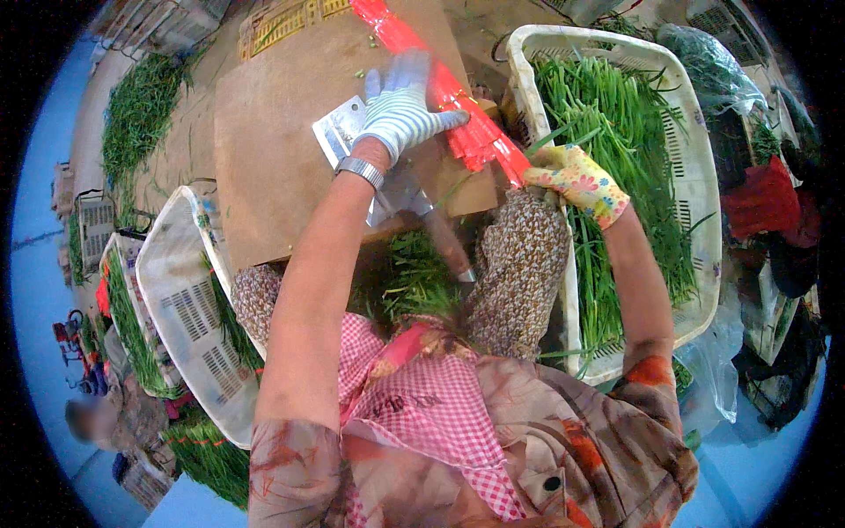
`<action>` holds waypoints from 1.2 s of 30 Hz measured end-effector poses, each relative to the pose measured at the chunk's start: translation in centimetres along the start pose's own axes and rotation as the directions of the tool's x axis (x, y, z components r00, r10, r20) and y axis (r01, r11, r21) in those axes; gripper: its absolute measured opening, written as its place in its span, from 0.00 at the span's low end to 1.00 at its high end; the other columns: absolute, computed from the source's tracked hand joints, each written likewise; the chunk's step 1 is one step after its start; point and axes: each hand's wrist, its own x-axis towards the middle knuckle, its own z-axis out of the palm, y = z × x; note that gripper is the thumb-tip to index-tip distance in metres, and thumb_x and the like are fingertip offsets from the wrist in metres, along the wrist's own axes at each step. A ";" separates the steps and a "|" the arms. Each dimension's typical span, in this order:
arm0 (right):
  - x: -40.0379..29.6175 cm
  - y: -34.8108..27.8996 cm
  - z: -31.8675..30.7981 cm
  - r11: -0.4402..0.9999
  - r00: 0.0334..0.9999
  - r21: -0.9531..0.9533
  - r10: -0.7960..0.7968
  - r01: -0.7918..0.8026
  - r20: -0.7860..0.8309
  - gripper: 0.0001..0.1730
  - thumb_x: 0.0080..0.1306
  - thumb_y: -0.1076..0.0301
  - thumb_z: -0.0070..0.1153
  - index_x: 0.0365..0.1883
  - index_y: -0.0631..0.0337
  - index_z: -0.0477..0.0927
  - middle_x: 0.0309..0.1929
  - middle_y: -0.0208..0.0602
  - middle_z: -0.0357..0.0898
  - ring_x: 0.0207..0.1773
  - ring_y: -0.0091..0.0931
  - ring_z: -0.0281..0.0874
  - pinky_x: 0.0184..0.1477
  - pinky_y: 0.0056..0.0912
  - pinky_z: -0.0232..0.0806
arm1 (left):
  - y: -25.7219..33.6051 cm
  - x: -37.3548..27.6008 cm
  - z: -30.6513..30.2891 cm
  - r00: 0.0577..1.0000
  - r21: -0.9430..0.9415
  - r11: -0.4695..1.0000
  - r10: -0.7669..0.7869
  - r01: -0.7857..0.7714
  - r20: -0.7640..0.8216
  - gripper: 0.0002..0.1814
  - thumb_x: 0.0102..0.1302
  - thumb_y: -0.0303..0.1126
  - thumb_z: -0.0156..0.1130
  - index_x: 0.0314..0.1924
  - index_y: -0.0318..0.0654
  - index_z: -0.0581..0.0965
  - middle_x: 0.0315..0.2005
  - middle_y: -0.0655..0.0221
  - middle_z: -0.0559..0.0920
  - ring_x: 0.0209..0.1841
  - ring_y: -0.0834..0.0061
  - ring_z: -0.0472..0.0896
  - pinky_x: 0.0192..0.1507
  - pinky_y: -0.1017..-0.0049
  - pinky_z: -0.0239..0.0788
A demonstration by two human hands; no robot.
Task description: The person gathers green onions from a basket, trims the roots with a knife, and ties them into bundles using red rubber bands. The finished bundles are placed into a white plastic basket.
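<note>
My left hand (399, 109), in a blue-and-white striped glove, lies palm down over a cardboard-covered surface (264, 165). Its thumb reaches across a bundle of red plastic ties (462, 109), and its fingers are blurred. In a yellow floral glove, my right hand (581, 181) pinches the near end of the red ties, beside the crate of greens. Partly hidden under my left hand and wrist is a cleaver (396, 204). Its wooden handle (449, 244) points toward my lap, over the cardboard's near edge.
A white plastic crate (709, 264) of long green leafy stalks (607, 125) stands at right. Another white crate (191, 317) tilts at left. Cut greens (142, 119) lie on the floor. A person (125, 416) is at lower left, near bundled greens (211, 455).
</note>
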 end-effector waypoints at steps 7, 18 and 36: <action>-2.4 2.1 -2.5 0.986 0.932 0.164 0.061 -0.002 -0.358 0.19 0.63 0.58 0.56 0.43 0.66 0.78 0.33 0.32 0.81 0.29 0.19 0.77 0.28 0.22 0.65 | -0.1 0.3 0.2 1.000 0.016 1.000 -0.013 0.013 0.015 0.61 0.46 0.72 0.58 0.71 0.40 0.50 0.71 0.54 0.48 0.73 0.55 0.44 0.71 0.54 0.26; 1.9 2.8 1.5 0.994 0.971 0.018 -0.103 0.109 -0.216 0.22 0.57 0.57 0.62 0.42 0.68 0.81 0.37 0.41 0.83 0.41 0.28 0.79 0.47 0.32 0.69 | -0.4 0.3 0.8 0.999 0.014 1.000 0.021 -0.020 -0.043 0.61 0.47 0.72 0.59 0.71 0.39 0.51 0.71 0.53 0.49 0.73 0.54 0.45 0.71 0.54 0.27; 2.6 1.7 -1.6 0.993 0.979 -0.031 -0.117 0.114 -0.168 0.22 0.56 0.59 0.64 0.45 0.64 0.80 0.36 0.33 0.82 0.39 0.23 0.77 0.40 0.27 0.69 | -0.3 0.2 0.8 1.000 0.021 1.000 -0.008 0.009 -0.027 0.62 0.47 0.73 0.57 0.71 0.40 0.49 0.71 0.53 0.48 0.73 0.55 0.45 0.71 0.54 0.26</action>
